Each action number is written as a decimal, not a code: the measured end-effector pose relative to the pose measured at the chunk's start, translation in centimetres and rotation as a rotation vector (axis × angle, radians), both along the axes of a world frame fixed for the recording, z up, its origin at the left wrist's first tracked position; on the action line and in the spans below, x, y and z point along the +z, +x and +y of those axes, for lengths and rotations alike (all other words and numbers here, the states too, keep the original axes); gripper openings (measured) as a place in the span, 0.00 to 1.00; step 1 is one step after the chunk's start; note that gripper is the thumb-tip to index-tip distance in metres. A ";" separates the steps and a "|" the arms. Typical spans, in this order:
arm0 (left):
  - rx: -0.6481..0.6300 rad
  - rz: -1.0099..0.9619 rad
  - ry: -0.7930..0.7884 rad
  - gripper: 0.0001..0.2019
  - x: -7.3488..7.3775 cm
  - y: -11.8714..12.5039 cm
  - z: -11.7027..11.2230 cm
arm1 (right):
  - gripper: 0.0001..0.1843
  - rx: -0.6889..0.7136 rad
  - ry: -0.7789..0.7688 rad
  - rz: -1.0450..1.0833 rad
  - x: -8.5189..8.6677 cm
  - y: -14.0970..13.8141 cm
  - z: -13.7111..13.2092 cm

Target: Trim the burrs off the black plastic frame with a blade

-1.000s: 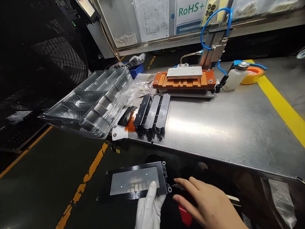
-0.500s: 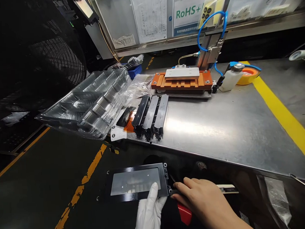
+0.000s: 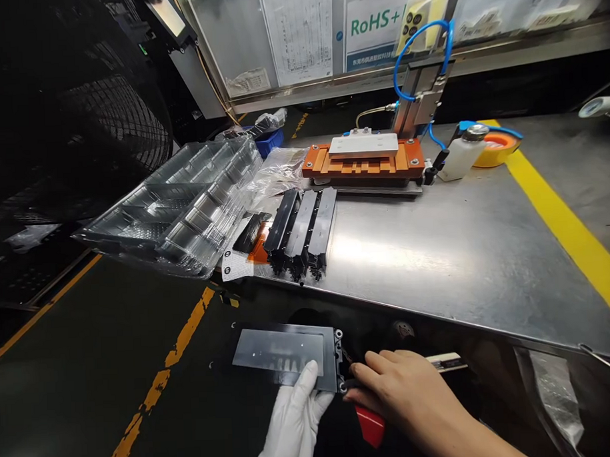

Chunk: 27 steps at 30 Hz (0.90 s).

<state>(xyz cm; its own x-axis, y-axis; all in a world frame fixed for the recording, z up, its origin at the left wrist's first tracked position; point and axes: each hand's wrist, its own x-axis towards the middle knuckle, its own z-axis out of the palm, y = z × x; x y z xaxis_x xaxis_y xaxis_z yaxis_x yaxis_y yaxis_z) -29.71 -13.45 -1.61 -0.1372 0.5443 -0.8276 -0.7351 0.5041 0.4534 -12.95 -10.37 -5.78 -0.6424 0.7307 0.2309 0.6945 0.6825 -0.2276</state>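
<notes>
My left hand [image 3: 296, 409], in a white glove, grips a black rectangular frame [image 3: 329, 361] by its near edge. The thumb rests on its glossy grey window [image 3: 274, 353]. My bare right hand [image 3: 403, 385] is closed around what looks like a utility knife [image 3: 448, 362], whose back end sticks out behind the hand. My right fingertips are close to the frame's right end, which has small screw lugs [image 3: 340, 360]. The knife's tip is too dark to make out. Below the right hand shows a red piece [image 3: 370, 423] that I cannot identify.
Several black plastic parts [image 3: 322, 224] lie on the metal bench [image 3: 426, 251], beside a clear compartment tray [image 3: 149, 220]. Behind stand an orange press fixture [image 3: 313, 163], a white bottle [image 3: 460, 158] and yellow tape [image 3: 497, 152]. The bench's front edge lies beyond my hands.
The frame has shifted slightly right and tilted, its left end now higher. My left hand has turned with it. The knife's back end has moved a little left and up.
</notes>
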 end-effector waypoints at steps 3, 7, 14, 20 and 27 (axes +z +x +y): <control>-0.160 -0.027 0.012 0.09 -0.4 -0.6 -0.1 | 0.19 0.047 -0.009 -0.016 -0.2 0.2 0.0; -0.240 -0.081 0.055 0.06 -0.9 -1.1 0.0 | 0.20 0.072 -0.036 -0.023 -0.4 0.3 -0.2; -0.278 -0.060 0.043 0.05 -2.1 -1.7 -0.3 | 0.21 0.076 -0.016 0.011 -0.9 0.2 -0.3; -0.332 -0.083 0.103 0.08 -2.1 -1.9 -0.4 | 0.21 0.119 -0.027 0.004 -0.8 0.2 0.0; -0.319 -0.225 0.109 0.09 -2.7 -2.5 -0.4 | 0.24 0.132 -0.031 0.044 -0.6 0.2 -0.1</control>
